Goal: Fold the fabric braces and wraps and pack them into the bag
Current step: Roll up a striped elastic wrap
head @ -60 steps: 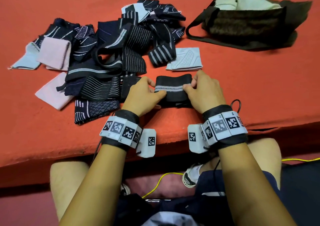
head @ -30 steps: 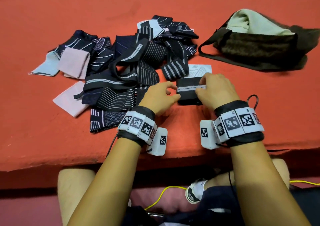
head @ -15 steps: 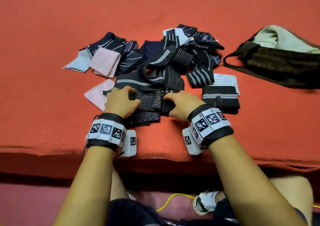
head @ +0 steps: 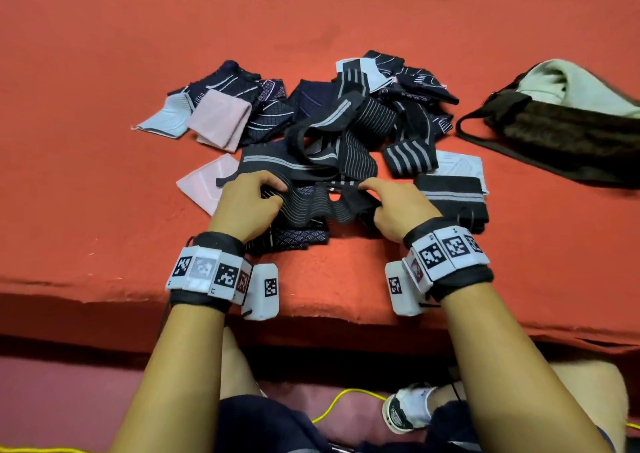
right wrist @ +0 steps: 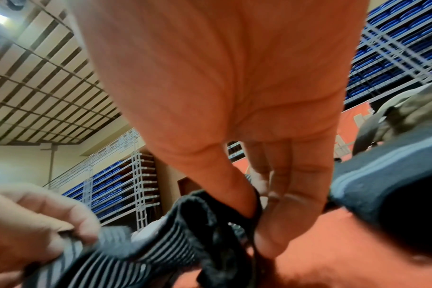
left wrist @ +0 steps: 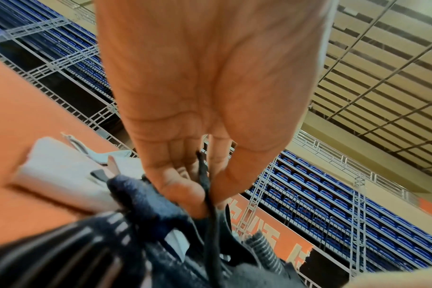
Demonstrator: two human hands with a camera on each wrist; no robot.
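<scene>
Where both hands earlier pressed the folded black wrap (head: 450, 198), now lying right of them, left hand (head: 244, 206) and right hand (head: 398, 210) each pinch an end of a striped brace (head: 311, 206). It sits at the pile's (head: 322, 123) near side, close to the table edge (head: 311, 314); bare red cloth lies toward the bag (head: 561, 133).

The bench (head: 104, 71) is covered in orange-red felt. A heap of dark striped braces and wraps (head: 332, 126) is spread near its middle, with pale pink pieces (head: 220, 123) at the heap's left. A folded black wrap (head: 450, 198) lies just right of the heap. A dark bag (head: 561, 137) is set toward the right edge.
</scene>
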